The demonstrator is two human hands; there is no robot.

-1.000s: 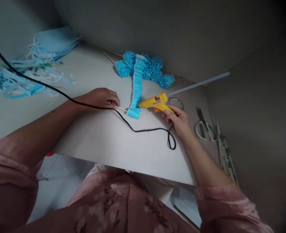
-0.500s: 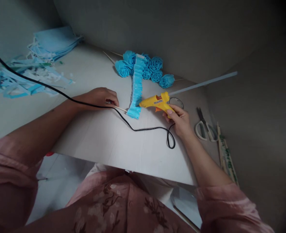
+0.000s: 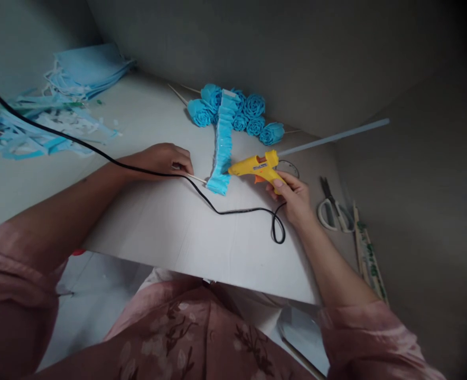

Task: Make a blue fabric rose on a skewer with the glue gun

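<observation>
Blue roses point(image 3: 254, 106) lie formed at upper centre, while mid-frame the pleated strip point(image 3: 223, 145) is unrolled, your left hand point(image 3: 166, 159) pinching a stick point(image 3: 198, 178), your right hand point(image 3: 296, 194) gripping the glue gun point(image 3: 251, 165).

The left forearm point(image 3: 71, 206) was bare and reached up and inward from the lower left, its wrist nearly straight. The left hand point(image 3: 162, 160) showed its back, the fingers point(image 3: 183, 158) curled together in a pinch. The right forearm point(image 3: 336, 258) slanted up and inward, also bare, and the right hand point(image 3: 295, 198) was wrapped in a grip, its thumb point(image 3: 280, 184) uppermost. The two hands were well apart.
</observation>
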